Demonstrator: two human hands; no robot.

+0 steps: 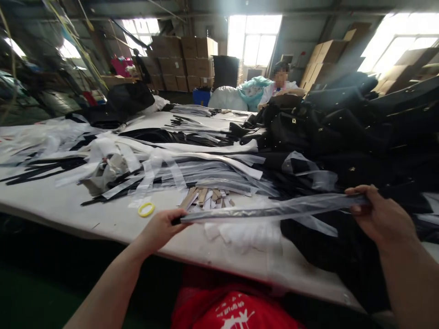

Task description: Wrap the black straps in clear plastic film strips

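My left hand pinches the left end of a long narrow black strip in a clear plastic sleeve. My right hand grips the right end of that sleeved strip, fingers closed over it. The strip is stretched level between both hands, just above the white table. Under it lie a black garment and some white fabric. A small yellow ring sits on the table just left of my left hand.
Heaps of clear sleeves and black strips cover the table's middle and left. Black garments pile up at the right. A person sits at the far side. Cardboard boxes stand stacked by the windows.
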